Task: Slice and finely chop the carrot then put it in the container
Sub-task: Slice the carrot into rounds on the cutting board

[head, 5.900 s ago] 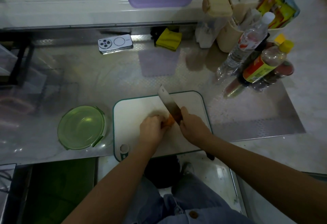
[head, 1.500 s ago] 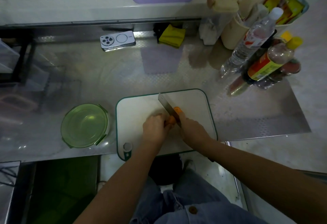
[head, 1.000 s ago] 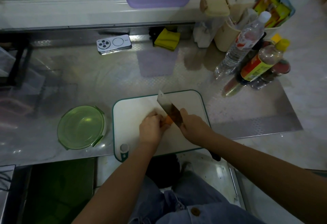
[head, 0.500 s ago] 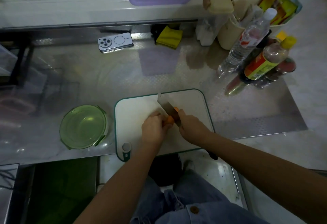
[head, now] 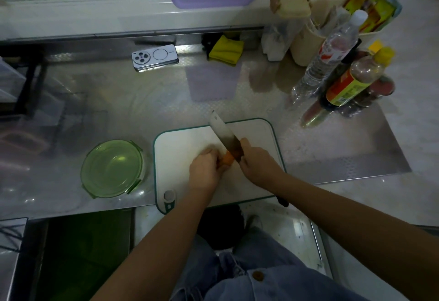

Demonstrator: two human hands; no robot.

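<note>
Orange carrot (head: 227,158) shows only as a short stub on the white cutting board (head: 180,153), between the two hands. I record the left hand (head: 204,170) clamped over its left part, fingers (head: 208,152) curled down and pinching it. The rest of the carrot is hidden under that hand. The right hand (head: 257,162) is wrapped round the knife (head: 224,134) where blade meets handle, fingers closed tight on it.

Change against half a second ago: the blade then stood down in the carrot, its tip about level with the board's far edge. It is now lifted and tilted, flat face towards the camera, with the tip reaching past that edge. Its lower part is at the stub, touching or just clear; I cannot tell which. Both grips are unchanged.

Surroundings: the green container (head: 111,168) sits on the steel worktop (head: 107,101) left of the left fingers, just beside the board. Well beyond the fingers lie a phone (head: 155,57) and a yellow cloth (head: 225,49). Far right of the right fingers stand a clear bottle (head: 327,55) and a yellow-capped sauce bottle (head: 354,79).

Obstruction: the blade screens the board behind the stub.
</note>
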